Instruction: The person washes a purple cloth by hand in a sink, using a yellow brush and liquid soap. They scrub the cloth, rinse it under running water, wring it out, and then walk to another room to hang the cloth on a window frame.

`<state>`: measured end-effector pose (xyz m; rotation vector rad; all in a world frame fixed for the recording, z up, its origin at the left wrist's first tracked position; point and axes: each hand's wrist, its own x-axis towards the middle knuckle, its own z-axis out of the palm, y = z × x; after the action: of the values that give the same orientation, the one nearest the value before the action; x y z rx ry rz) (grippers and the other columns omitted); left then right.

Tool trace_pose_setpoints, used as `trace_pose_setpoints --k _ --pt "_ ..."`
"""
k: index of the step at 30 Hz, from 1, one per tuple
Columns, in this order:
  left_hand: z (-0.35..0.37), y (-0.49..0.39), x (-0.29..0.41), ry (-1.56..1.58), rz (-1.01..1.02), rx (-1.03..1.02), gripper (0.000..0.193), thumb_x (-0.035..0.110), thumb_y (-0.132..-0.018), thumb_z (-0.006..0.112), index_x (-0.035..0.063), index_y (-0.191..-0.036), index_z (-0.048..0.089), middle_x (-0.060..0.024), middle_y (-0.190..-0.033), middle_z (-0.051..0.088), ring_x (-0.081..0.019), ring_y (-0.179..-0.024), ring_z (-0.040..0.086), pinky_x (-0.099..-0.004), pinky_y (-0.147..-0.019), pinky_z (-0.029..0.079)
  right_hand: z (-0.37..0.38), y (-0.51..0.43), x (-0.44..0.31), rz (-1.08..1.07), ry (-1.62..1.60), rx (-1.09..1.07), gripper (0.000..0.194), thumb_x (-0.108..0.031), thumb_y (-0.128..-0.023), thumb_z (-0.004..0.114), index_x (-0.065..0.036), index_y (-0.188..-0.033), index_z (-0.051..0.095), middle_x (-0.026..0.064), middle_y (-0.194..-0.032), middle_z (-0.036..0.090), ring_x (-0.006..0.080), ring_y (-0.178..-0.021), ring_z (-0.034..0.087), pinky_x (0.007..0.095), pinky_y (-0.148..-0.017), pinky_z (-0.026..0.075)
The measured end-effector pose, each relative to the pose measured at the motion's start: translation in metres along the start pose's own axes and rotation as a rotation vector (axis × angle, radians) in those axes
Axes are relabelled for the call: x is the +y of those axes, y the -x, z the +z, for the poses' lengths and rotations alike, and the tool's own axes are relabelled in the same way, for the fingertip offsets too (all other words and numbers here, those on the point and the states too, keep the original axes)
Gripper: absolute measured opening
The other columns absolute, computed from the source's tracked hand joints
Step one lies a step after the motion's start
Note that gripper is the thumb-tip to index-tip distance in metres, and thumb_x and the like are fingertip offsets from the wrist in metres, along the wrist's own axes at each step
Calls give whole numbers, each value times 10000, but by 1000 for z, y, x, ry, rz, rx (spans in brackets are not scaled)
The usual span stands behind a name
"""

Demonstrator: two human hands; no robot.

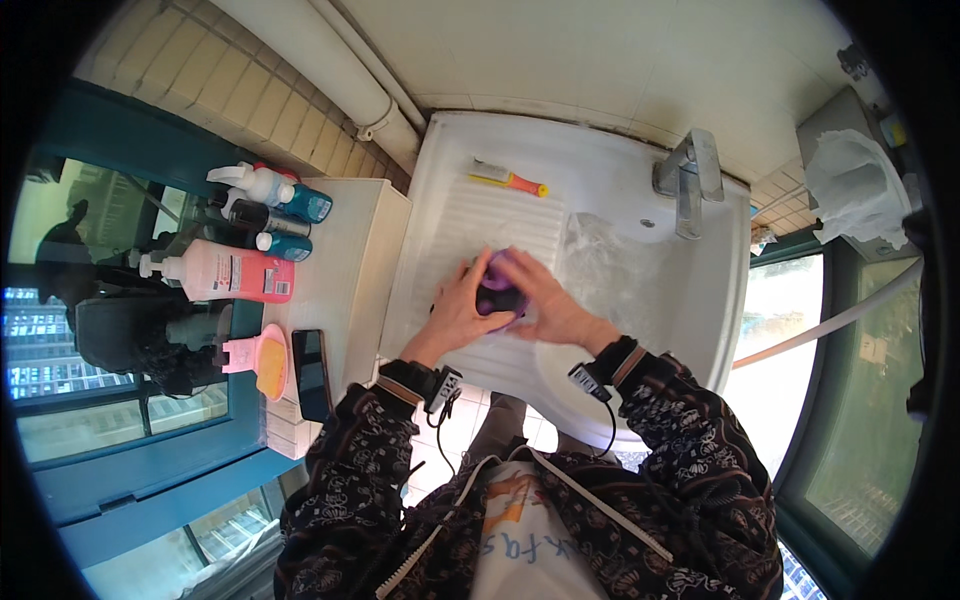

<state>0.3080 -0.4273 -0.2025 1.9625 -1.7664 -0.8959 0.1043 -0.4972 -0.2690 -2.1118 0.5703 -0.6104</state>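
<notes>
My left hand point(459, 309) and my right hand point(551, 300) close around a small purple and black item point(499, 292) from both sides, over the ribbed washboard part of a white laundry sink point(517, 221). What the item is cannot be told; my fingers cover part of it. Behind my hands, on the upper ribs, lies a brush point(510, 178) with an orange and yellow handle. Rippling water point(611, 262) stands in the basin on the right.
A metal faucet point(688, 180) rises at the back right. On the left ledge are a pink pump bottle point(232, 271), several smaller bottles, a pink soap dish point(274, 360) with an orange bar, and a phone point(310, 375). A white bowl-like thing point(562, 375) is partly under my right forearm.
</notes>
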Motion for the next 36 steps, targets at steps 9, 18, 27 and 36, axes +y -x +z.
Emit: trace_pose_setpoints --k 9,18,27,36 --pt "55 -16 -49 -152 -40 305 460 314 -950 605 103 -1344 494 -150 -1296 527 -384 -1235 426 -582 -1003 323 50 -42 18 106 491 12 763 -141 -690 780 -134 -1378 448 163 -1307 479 361 -1191 481 475 -928 490" --pt "26 -91 -71 -403 -33 343 319 403 -950 616 126 -1102 576 -122 -1046 568 -373 -1018 532 -585 -716 402 -44 -169 32 403 -33 -710 779 -330 -688 826 -72 -1347 500 216 -1174 637 388 -1083 625 472 -908 515" --pt "15 -93 -75 -329 -20 231 450 408 -958 606 141 -1315 549 -119 -1167 580 -365 -1098 500 -572 -865 376 8 -168 129 388 540 268 583 -193 -909 642 -128 -1439 407 253 -1150 541 453 -1020 558 537 -847 492" --pt "18 -97 -79 -324 15 245 393 406 -990 568 114 -1253 554 -147 -1170 580 -393 -1086 510 -589 -841 372 -17 93 179 1225 -85 448 505 -245 -988 561 -21 -1405 385 176 -759 657 375 -701 661 457 -623 538"
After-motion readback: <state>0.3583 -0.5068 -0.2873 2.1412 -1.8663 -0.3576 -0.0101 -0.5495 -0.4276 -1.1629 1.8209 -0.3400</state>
